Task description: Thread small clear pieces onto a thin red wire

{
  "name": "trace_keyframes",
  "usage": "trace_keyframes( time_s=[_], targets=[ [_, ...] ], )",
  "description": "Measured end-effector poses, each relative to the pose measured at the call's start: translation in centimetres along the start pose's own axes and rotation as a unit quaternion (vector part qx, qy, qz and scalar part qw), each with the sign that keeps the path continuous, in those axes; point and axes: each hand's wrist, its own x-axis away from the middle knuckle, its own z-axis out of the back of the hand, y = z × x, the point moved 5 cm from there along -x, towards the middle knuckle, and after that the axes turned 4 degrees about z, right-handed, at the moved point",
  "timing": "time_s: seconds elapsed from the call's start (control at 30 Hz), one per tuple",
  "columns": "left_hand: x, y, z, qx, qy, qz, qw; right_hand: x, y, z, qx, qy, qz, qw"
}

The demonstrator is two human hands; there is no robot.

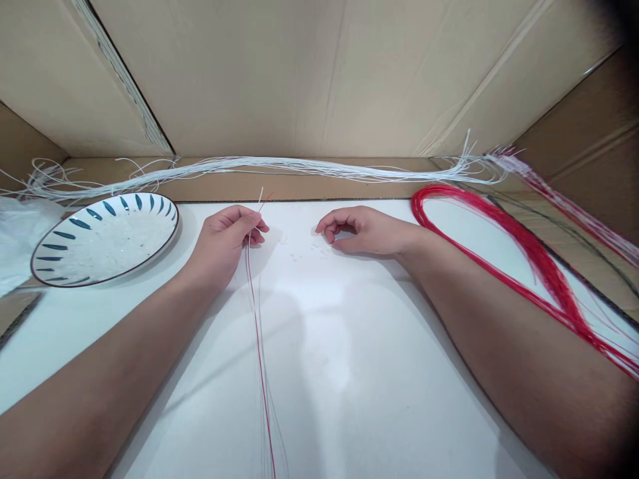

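Between its thumb and fingers, my left hand [233,233] pinches a red cord and a white cord; their short ends stick up above the fingertips. The long red cord [258,332] hangs from the hand toward the front edge of the view, with a pale strand beside it. My right hand [357,229] rests on the white board [339,346] with curled fingers, the thumb apart from the fingertips and nothing visible between them. Small clear beads [293,256] lie scattered on the board between the hands, some close to the right fingertips.
An oval plate [112,236] with blue marks holds small clear pieces at the left. Behind the board runs a bundle of white cords [299,166]. Red cords [539,259] loop beside and behind my right forearm. Cardboard walls [279,73] stand around; white plastic [24,233] lies far left.
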Motion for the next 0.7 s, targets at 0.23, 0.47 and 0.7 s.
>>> trace_keyframes(
  time_s=[0.23, 0.47, 0.7],
  targets=[
    [0.0, 0.0, 0.0, -0.006, 0.0, 0.001, 1.0, 0.1, 0.1, 0.1, -0.001, 0.014, 0.016, 1.0],
    [0.0, 0.1, -0.1, 0.002, 0.002, 0.002, 1.0, 0.1, -1.3, -1.1, -0.02, -0.038, 0.033, 0.999],
    [0.0, 0.0, -0.1, 0.003, -0.002, -0.002, 1.0, 0.0, -1.6, -1.3, -0.012, -0.038, 0.03, 0.999]
  ],
)
